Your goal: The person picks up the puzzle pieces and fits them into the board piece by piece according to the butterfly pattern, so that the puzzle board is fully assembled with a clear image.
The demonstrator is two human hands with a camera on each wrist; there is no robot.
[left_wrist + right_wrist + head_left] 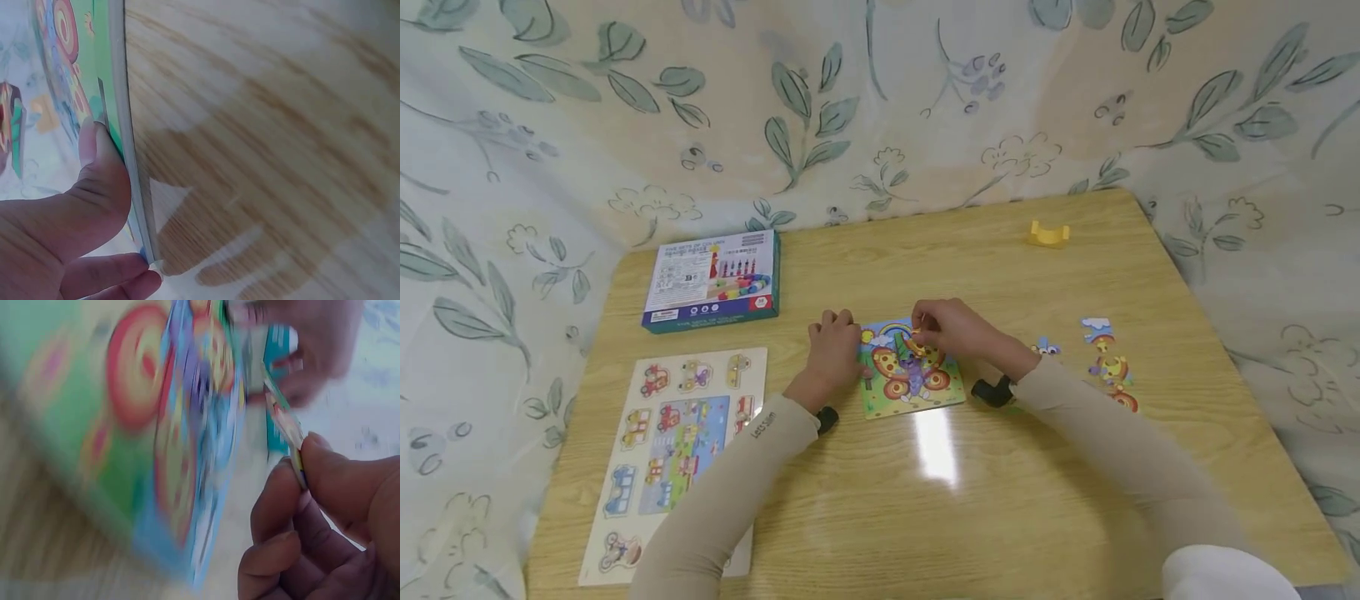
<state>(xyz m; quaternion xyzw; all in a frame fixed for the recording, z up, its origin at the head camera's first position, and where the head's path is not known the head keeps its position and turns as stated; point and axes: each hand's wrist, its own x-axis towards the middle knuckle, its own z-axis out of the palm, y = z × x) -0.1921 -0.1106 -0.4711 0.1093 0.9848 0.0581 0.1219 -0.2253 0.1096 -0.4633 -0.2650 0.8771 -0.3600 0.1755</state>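
Note:
A square butterfly puzzle board (880,406) lies flat on the table in the head view. My left hand (835,354) holds its left side. In the left wrist view the thumb (97,147) lies over the board's edge and two fingertips touch that edge near a corner. My right hand (955,332) is above the board's upper right part. Between thumb and forefinger it pinches a thin puzzle piece (287,422), seen nearly edge-on in the right wrist view. The board (69,425) is blurred there, and the piece's picture cannot be made out.
Loose puzzle pieces (1108,367) lie to the right, some partly behind the right forearm. A vehicle puzzle board (632,550) is at the left, partly under the left sleeve. A bead game box (681,279) and a yellow curved block (1048,235) stand toward the back.

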